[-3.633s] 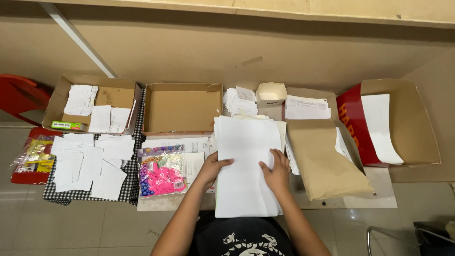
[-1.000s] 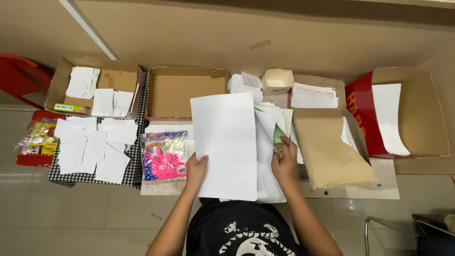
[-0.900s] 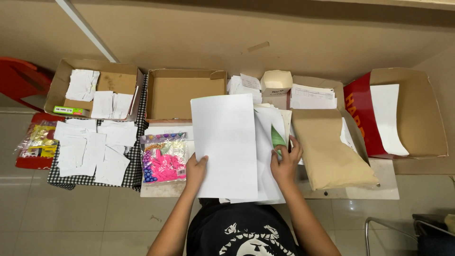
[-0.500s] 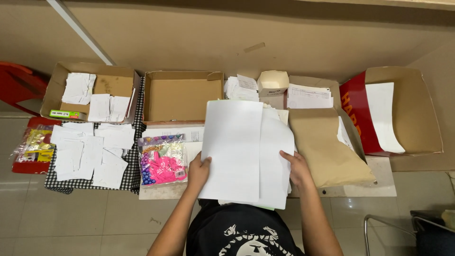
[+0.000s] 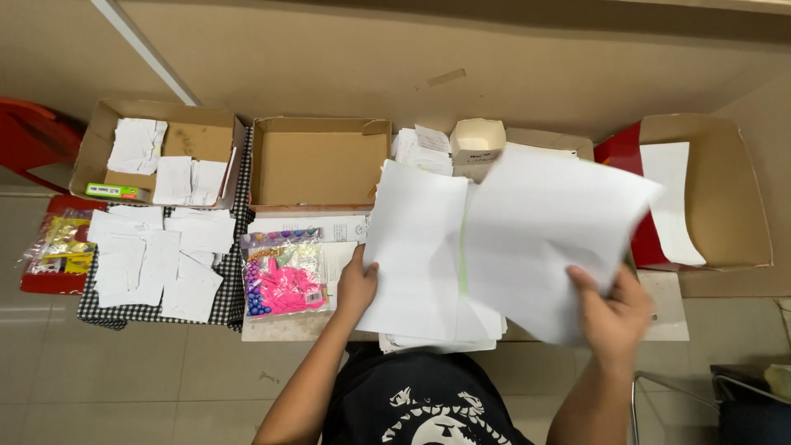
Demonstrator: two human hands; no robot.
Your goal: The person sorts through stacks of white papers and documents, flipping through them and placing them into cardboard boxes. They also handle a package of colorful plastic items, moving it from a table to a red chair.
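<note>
Seen from above, a person in a black printed shirt sits at a low bench [image 5: 669,328] crowded with paper and cardboard boxes. The left hand [image 5: 356,285] pinches the lower left edge of a white paper sheet [image 5: 416,247] lying atop a stack of white papers [image 5: 428,339] in front of the person, thumb on top. The right hand [image 5: 614,311] lifts a second large white sheet [image 5: 548,235] clear of the stack, tilted and blurred, its grip closed on the lower right corner with the thumb over the paper. Just left of the stack lies a clear plastic bag of pink and blue small items [image 5: 283,276]. Behind it stands an open brown cardboard box [image 5: 317,165] with nothing visible inside. Further left, another shallow open cardboard box [image 5: 156,152] holds several white paper slips and a small green packet, and loose white slips [image 5: 156,255] are spread over a black-and-white checked cloth [image 5: 235,288]. At the far left sits a red tray with yellow packets [image 5: 53,255]. Behind the stack stands a small white carton [image 5: 478,142] beside more folded papers. On the right, a large red-and-brown cardboard box [image 5: 725,189] contains one white sheet.
</note>
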